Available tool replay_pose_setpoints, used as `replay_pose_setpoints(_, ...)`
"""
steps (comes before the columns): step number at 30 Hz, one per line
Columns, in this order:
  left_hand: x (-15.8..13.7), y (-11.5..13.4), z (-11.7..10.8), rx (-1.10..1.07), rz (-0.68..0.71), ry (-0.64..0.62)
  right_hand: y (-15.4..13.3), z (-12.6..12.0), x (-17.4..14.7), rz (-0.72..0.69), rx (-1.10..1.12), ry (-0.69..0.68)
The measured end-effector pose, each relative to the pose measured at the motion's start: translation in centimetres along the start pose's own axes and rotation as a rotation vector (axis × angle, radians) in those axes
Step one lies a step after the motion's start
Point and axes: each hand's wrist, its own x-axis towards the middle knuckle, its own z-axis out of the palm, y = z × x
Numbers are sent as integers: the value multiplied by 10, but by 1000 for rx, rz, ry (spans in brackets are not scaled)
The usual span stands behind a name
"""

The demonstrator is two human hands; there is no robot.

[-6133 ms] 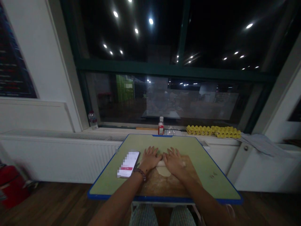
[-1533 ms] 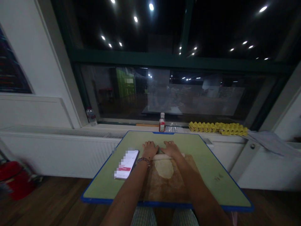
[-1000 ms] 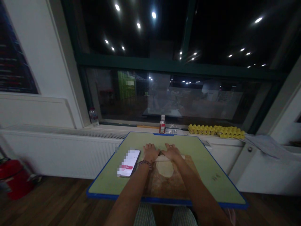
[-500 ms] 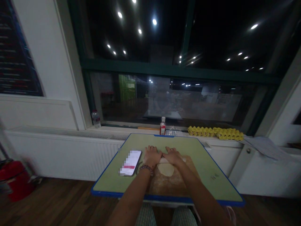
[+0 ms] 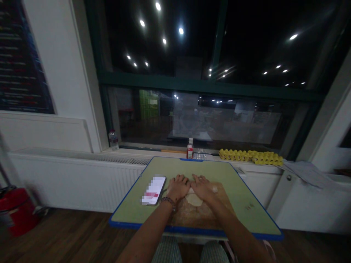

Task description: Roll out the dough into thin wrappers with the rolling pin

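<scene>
A thin, pale round of dough lies on a floured brown wooden board in front of me. My left hand lies flat at the far side of the dough, fingers stretched forward and a beaded bracelet at its wrist. Beside it, my right hand also rests flat, thumbs nearly meeting. Beneath the palms something pale shows between them, perhaps a rolling pin; the hands hide most of it. A small whitish piece shows just right of my right hand, its kind unclear.
The board sits on a green table with a blue rim. Left of my hands lies a phone. On the sill stand a small bottle, yellow egg trays and a clear bottle.
Both hands have slid slightly toward me over the dough and cover more of its far part. The view has shifted a little.
</scene>
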Motion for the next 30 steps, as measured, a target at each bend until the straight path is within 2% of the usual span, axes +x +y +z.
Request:
replay_pose_setpoints(6, -8, 2, 7, 23, 51, 114, 1, 12, -9, -81, -66, 72)
replay_pose_setpoints(11, -15, 4, 7, 23, 75, 134, -3, 10, -19, -26, -17, 128)
replay_pose_setpoints(15, -17, 3, 8, 15, 89, 148, -5, 10, -22, 4, -30, 115)
replay_pose_setpoints(25, -19, 0, 11, -15, 162, 102, -15, -6, -41, 20, 7, 119)
replay_pose_setpoints(30, -24, 0, 6, -25, 225, 56, -16, -10, -51, -45, 8, 123)
